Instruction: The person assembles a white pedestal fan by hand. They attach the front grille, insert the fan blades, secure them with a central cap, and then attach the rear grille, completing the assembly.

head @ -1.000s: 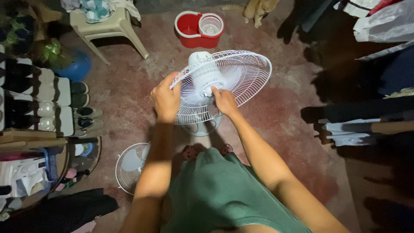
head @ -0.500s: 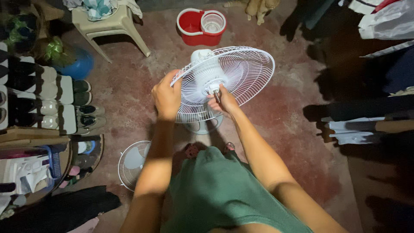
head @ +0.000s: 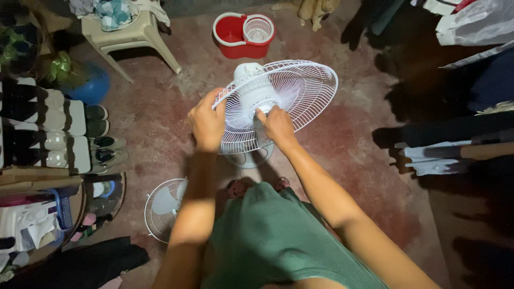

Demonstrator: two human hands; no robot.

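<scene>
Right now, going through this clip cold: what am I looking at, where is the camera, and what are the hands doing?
The camera sits on a person's head and looks straight down, so you see their own two arms and green top from above. There is no machine, only bare hands.

The left hand grips the rim of a white wire fan guard, part of a standing fan on a reddish floor. The right hand is at the hub in the middle of that guard, fingers closed there; what they pinch is hidden.

A second, loose fan guard lies on the floor by the left arm. Further off are a red mop bucket, a beige plastic chair and shoes on a rack.
</scene>
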